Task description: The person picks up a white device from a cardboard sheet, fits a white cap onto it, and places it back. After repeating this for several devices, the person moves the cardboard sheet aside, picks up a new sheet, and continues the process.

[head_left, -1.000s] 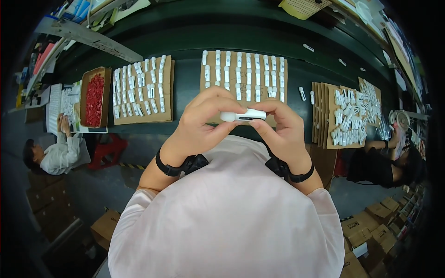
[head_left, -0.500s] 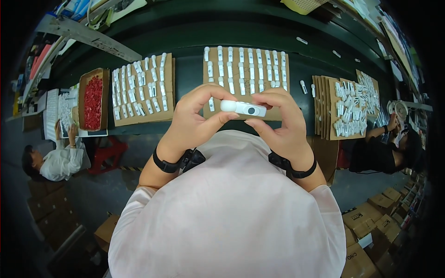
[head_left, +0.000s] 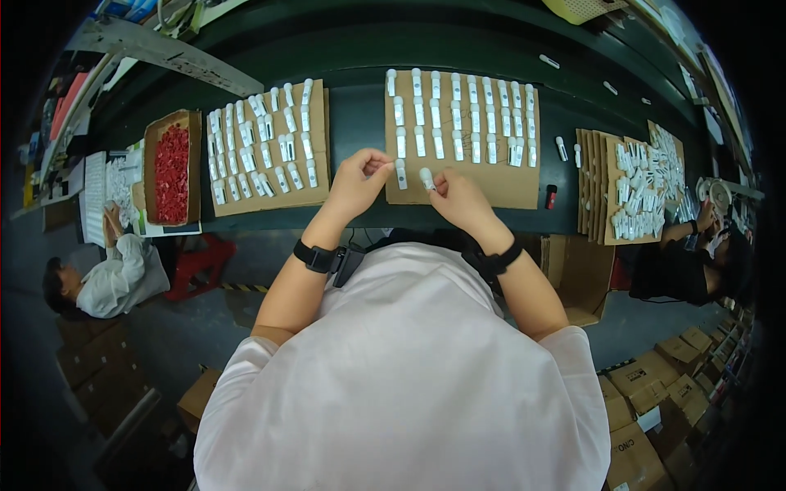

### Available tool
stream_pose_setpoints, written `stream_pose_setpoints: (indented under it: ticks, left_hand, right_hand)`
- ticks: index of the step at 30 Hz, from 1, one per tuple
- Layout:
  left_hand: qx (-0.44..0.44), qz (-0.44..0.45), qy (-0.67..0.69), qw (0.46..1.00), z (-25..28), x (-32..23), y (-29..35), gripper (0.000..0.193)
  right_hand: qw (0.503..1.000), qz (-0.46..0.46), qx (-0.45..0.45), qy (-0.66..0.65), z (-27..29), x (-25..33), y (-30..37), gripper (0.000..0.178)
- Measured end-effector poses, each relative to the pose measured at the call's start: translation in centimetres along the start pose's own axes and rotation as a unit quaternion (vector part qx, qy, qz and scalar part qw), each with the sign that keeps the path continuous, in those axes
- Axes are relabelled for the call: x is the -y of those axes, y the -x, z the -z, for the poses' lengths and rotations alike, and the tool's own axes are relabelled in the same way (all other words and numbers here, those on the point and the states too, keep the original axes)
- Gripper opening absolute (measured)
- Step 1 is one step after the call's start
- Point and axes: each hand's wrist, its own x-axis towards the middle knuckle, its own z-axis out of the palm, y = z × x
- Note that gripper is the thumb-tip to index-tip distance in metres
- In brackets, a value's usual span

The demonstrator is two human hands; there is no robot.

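The right hand (head_left: 461, 200) pinches a white device (head_left: 426, 177) over the cardboard (head_left: 499, 185), where a sideways slip could knock the neighbouring device (head_left: 401, 175) askew; whether the left hand (head_left: 357, 185) grasps anything, I cannot tell.

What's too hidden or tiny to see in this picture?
In the head view:
Held white device: lower end hidden by the right hand.
Red pieces: too small to tell their shapes.
Yellow dotted thing: cut off by the top edge.
Left hand: touching the nearby device or not, too small to tell.
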Motion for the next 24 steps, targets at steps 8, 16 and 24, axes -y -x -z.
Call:
stream_pose_setpoints:
  ticks: [8, 16, 24]
  left_hand:
    - [0.025, 0.103, -0.106, 0.989, 0.7, 7.1, 1.3, 0.017]
    - [0.055, 0.106, -0.103, 0.987, 0.3, 8.2, 0.2, 0.017]
    - [0.05, 0.108, -0.123, 0.985, -1.2, 8.7, -1.5, 0.018]
  right_hand:
    - [0.994, -0.093, -0.018, 0.062, -5.4, -3.5, -4.1, 0.023]
    - [0.988, -0.11, -0.034, 0.1, -5.6, -3.2, -4.6, 0.025]
    - [0.99, -0.053, -0.116, 0.066, -0.6, -5.5, -2.5, 0.023]
